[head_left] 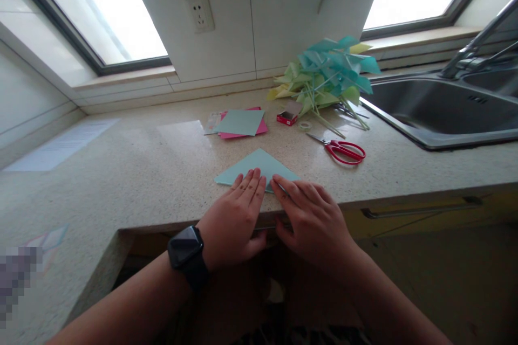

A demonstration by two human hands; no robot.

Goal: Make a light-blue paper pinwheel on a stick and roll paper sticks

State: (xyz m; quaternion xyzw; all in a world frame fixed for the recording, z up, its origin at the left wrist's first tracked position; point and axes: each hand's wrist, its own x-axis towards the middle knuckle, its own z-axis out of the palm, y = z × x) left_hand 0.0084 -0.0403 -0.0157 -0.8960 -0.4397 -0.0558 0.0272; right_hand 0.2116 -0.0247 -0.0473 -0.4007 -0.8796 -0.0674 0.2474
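Observation:
A light blue sheet of paper (pixel 259 160), folded into a triangle, lies near the counter's front edge with its point away from me. My left hand (pixel 234 215) rests on it, fingers stretched out flat over the middle of the folded edge. A dark smartwatch (pixel 186 248) is on my left wrist. Beside it, my right hand (pixel 309 213) lies with extended fingers on the right part of the same edge. The fingertips of the two hands almost meet. Both thumbs hang below the counter edge, and neither hand grasps anything.
Behind the triangle are stacked blue and pink paper sheets (pixel 242 123), a small red box (pixel 287 117) and a tape roll (pixel 305 125). Red-handled scissors (pixel 343 151) lie to the right. Paper pinwheels (pixel 334 67) are heaped by the wall, near the steel sink (pixel 437 113).

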